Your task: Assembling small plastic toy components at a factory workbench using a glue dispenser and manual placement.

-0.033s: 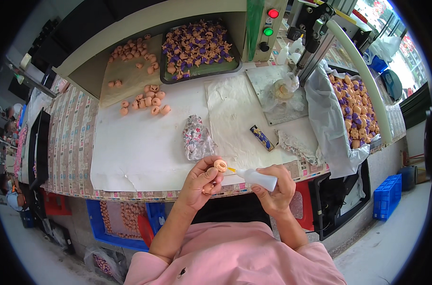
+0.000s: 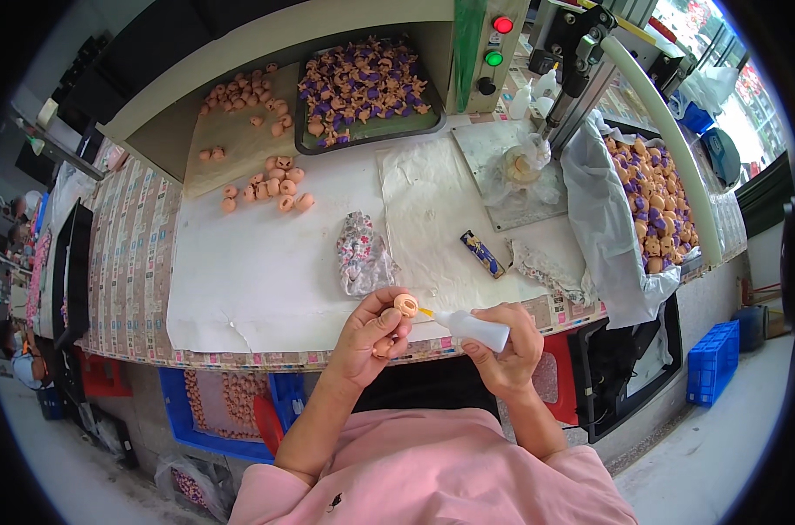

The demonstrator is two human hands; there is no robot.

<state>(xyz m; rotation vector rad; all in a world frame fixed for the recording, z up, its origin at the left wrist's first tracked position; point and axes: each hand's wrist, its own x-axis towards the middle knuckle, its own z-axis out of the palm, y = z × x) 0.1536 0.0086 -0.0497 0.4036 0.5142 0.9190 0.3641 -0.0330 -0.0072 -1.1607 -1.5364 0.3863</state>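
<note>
Between thumb and fingers, my left hand (image 2: 364, 341) pinches a small peach-coloured hollow doll head (image 2: 406, 304) with its opening showing. Lower down in the same hand is another peach piece (image 2: 383, 348), partly covered by the fingers. My right hand (image 2: 516, 354) grips a white squeeze bottle (image 2: 482, 332), tilted on its side. Its yellow nozzle (image 2: 425, 312) points at the doll head, very close to it; whether they touch I cannot tell. Just beyond my left hand lies a crumpled floral cloth (image 2: 362, 254).
Loose doll heads (image 2: 279, 185) lie at the far left. Behind them a black tray (image 2: 441, 124) holds peach and purple pieces. A dark blue packet (image 2: 482, 255) and a rag (image 2: 550, 271) lie right of centre. A metal press (image 2: 581, 70) and a lined bin (image 2: 594, 201) stand at right.
</note>
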